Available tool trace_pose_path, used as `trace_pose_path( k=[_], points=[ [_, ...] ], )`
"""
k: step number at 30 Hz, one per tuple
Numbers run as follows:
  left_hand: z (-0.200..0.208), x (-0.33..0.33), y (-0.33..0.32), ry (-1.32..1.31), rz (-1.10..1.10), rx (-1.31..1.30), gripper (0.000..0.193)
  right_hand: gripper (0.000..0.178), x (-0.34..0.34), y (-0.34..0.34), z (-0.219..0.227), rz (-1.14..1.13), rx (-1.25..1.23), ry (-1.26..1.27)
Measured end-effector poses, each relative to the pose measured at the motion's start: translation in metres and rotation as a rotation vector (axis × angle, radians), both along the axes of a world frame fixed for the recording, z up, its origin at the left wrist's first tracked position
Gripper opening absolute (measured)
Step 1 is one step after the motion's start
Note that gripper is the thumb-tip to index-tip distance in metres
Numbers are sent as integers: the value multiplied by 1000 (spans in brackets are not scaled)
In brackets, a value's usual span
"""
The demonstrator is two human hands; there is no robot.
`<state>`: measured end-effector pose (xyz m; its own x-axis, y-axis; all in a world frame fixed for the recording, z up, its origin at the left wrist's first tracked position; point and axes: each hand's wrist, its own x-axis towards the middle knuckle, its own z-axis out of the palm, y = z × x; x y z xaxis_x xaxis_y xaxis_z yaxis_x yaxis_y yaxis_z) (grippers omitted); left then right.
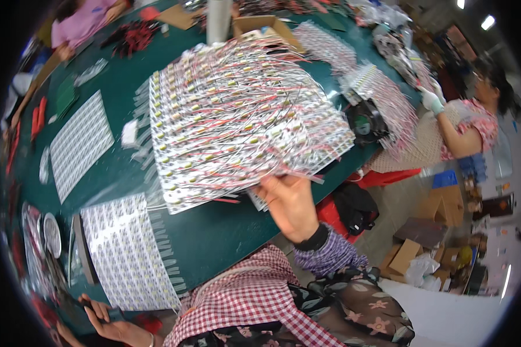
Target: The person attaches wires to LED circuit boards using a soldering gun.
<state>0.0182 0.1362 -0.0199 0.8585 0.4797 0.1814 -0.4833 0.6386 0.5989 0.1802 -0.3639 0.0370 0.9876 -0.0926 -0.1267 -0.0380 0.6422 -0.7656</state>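
My right hand (pixel 292 205) is at the front edge of a stack of white circuit-board panels (pixel 171 199), its thumb and fingers closed on a few red and white wires (pixel 301 175). Rows of yellowish parts and many thin red and white wires cover the top of that stack. Low at the left, my left hand (pixel 116 329) has its fingers curled around a dark, slim thing that I cannot make out. Close beyond it lies another white panel (pixel 127 248) with rows of small parts and strips along its right edge.
A bare-looking panel (pixel 82 144) lies left on the green table (pixel 208 234). Red-handled tools (pixel 39 117) lie beyond it. More wired panels (pixel 382 98) and a black fan-like device (pixel 367 122) are at right. Co-workers sit at far left (pixel 84 23) and right (pixel 472 127).
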Motion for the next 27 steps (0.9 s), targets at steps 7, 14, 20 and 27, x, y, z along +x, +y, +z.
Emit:
trace_pose_path(
  k=[7,14,20,27],
  points=[
    [18,-41,-41,-24,100,-10,29,35,-52,128,-39,378,390,88],
    [38,-33,-92,-9,168,16,32,35,-41,153,-64,458,435,236],
    [35,-34,-111,76,201,70,33,34,-42,165,-77,528,381,375],
    [19,-16,-126,115,196,1,34,36,-51,147,-57,1087,206,301]
  ],
)
